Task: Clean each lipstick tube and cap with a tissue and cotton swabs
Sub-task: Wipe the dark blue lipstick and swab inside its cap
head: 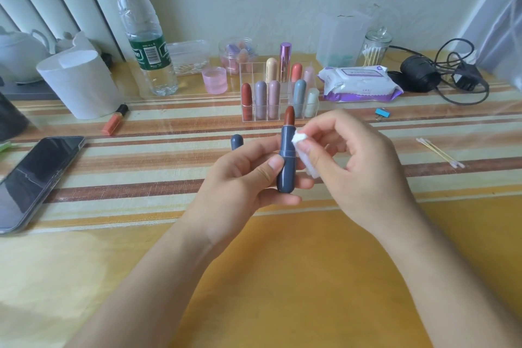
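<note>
While the left hand (248, 178) grips the uncapped lipstick tube (285, 171) upright above the worktop (282, 277) and the right hand (353, 161) pinches tissue (298, 139) against its collar, an upward slip could smear the exposed bullet (289, 116).

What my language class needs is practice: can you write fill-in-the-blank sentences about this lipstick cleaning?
The left hand grips a blue-grey lipstick tube; its cap stands ____ on the tablecloth.
The right hand pinches a white ____ against the tube.
Two cotton swabs lie to the ____ of both hands.
Missing: upright; tissue; right.
</note>
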